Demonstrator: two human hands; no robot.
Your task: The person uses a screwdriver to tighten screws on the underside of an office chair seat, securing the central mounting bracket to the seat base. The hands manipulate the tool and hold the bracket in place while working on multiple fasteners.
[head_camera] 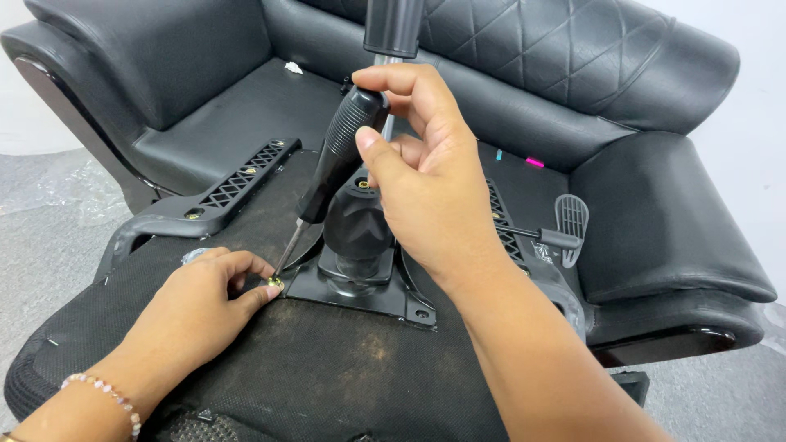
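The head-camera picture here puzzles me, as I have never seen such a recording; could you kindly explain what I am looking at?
There is no machine here: a person wears a camera on the head, so this single picture looks down at their own two bare hands.

Below them lies an office chair seat turned upside down, resting against a black leather sofa. Bolted to the seat's underside is a black metal mechanism plate, with a gas cylinder rising from its middle. A plastic armrest bracket sits on the seat's left side, and an adjustment lever sticks out on the right.

The right hand grips the black handle of a screwdriver, tilted with its tip down. The left hand, with a bead bracelet at the wrist, pinches a small brassy screw at the plate's corner, where the tip meets it.
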